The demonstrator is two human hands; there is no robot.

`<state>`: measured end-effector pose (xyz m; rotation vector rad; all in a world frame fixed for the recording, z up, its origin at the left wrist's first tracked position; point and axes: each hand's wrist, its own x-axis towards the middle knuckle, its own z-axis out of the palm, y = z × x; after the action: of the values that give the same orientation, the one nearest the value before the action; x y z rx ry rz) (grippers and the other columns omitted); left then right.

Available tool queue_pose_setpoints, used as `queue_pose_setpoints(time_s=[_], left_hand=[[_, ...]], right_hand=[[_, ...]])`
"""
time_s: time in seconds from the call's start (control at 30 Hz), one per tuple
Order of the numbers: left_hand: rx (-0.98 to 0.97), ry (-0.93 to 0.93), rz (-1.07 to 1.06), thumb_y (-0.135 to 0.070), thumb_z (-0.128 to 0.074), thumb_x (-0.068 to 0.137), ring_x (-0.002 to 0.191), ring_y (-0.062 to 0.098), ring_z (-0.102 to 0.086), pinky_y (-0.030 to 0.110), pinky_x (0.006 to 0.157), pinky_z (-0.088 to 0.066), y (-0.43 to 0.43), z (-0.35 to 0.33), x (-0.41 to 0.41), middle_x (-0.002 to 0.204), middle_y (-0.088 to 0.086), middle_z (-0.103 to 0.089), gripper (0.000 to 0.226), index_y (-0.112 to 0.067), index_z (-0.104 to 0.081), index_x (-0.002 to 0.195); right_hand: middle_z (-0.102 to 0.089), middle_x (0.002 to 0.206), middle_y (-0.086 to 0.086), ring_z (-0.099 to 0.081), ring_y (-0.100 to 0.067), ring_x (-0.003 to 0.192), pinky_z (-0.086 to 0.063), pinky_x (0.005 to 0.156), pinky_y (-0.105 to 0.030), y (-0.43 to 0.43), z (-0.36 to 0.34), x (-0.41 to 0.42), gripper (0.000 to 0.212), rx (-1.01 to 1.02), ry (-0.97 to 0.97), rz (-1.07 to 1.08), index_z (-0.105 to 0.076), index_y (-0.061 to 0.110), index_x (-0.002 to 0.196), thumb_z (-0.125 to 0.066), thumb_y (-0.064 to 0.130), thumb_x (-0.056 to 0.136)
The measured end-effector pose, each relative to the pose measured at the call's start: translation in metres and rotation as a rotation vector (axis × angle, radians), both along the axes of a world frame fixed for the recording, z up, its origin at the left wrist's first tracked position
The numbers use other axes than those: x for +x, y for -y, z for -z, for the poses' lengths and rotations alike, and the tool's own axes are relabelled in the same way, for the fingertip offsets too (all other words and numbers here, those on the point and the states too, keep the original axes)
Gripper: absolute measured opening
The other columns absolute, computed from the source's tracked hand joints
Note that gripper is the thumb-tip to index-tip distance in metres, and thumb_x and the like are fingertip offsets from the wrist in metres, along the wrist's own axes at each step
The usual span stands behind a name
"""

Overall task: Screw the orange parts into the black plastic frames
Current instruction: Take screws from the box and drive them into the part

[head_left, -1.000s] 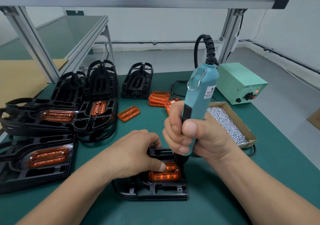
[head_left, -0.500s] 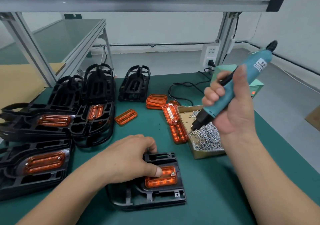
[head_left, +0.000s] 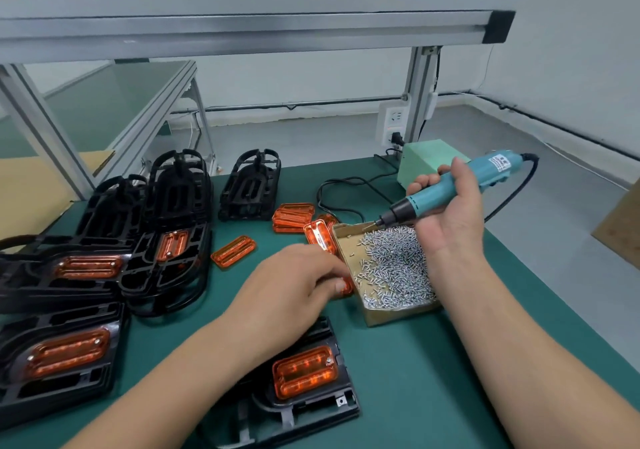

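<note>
Several black frames (head_left: 79, 268) with orange parts already seated and showing screw heads lie stacked at the left of the surface (head_left: 415, 362), so a fair share of the work looks done. The frame in hand (head_left: 298, 403) sits nearest the person, its orange part (head_left: 304, 372) in place with a screw visible at its upper right corner; whether the other corner is fastened I cannot tell. More remains: empty frames (head_left: 251, 185) stand at the back, and loose orange parts (head_left: 233, 251) lie mid-surface beside a small stack (head_left: 292, 216). The left hand (head_left: 294, 286) hovers with fingers curled loosely over an orange part just beside the cardboard box of screws (head_left: 394, 268); whether it grips that part is hidden. The right hand (head_left: 450, 206) is wrapped around the teal electric screwdriver (head_left: 450, 189), its tip dipped at the box's far edge, likely picking up a screw. The surface is a green mat; behind it stand an aluminium frame, a pale green power unit (head_left: 426, 161), a wall socket and a grey floor.
</note>
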<state>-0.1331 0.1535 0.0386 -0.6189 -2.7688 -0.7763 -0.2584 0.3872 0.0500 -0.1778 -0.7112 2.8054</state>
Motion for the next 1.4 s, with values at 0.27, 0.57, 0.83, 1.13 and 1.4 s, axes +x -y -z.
queue_pose_setpoints(time_s=[0.27,0.57,0.83,1.13,1.4], left_hand=[[-0.183,-0.085,0.208,-0.037,-0.069,0.101,0.098,0.014,-0.051,0.037,0.094,-0.045,-0.040,-0.001,-0.027,0.097,-0.015,-0.072,0.015,-0.031,-0.081,0.107],[-0.558,0.120,0.157,-0.047,-0.079,0.087,0.085,0.021,-0.065,0.035,0.067,-0.037,-0.074,-0.020,-0.048,0.075,-0.007,-0.066,0.022,-0.025,-0.081,0.092],[-0.472,0.178,0.188,-0.020,-0.067,0.090,0.088,0.019,-0.063,0.031,0.066,-0.045,-0.074,-0.016,-0.049,0.087,-0.007,-0.070,0.009,-0.026,-0.073,0.091],[0.151,0.394,0.135,-0.018,-0.064,0.103,0.084,0.010,-0.062,0.031,0.077,-0.053,-0.045,-0.016,-0.041,0.093,-0.009,-0.068,0.009,-0.024,-0.070,0.099],[1.400,0.956,0.080,-0.011,-0.057,0.104,0.082,0.017,-0.068,0.021,0.058,-0.057,0.029,-0.025,-0.022,0.091,0.009,-0.065,0.010,-0.008,-0.065,0.110]], right_hand=[[-0.057,0.073,-0.005,-0.062,-0.018,0.064,-0.058,0.068,-0.034,-0.008,0.012,-0.005,0.021,0.006,0.012,0.037,-0.057,0.008,0.099,-0.071,0.024,0.102],[-0.057,0.074,-0.006,-0.062,-0.018,0.067,-0.057,0.068,-0.034,-0.009,0.013,-0.003,0.021,0.013,0.012,0.055,-0.057,0.008,0.100,-0.071,0.023,0.101],[-0.057,0.073,-0.005,-0.061,-0.018,0.066,-0.056,0.067,-0.033,-0.011,0.012,-0.004,0.020,0.016,0.014,0.061,-0.057,0.009,0.100,-0.071,0.023,0.101],[-0.056,0.074,-0.004,-0.059,-0.016,0.065,-0.056,0.068,-0.032,-0.008,0.009,0.001,0.020,0.004,-0.007,0.060,-0.058,0.009,0.098,-0.071,0.024,0.101],[-0.057,0.077,-0.005,-0.060,-0.018,0.069,-0.056,0.072,-0.033,0.014,0.005,0.017,0.021,0.046,-0.070,-0.017,-0.059,0.009,0.098,-0.070,0.027,0.102]])
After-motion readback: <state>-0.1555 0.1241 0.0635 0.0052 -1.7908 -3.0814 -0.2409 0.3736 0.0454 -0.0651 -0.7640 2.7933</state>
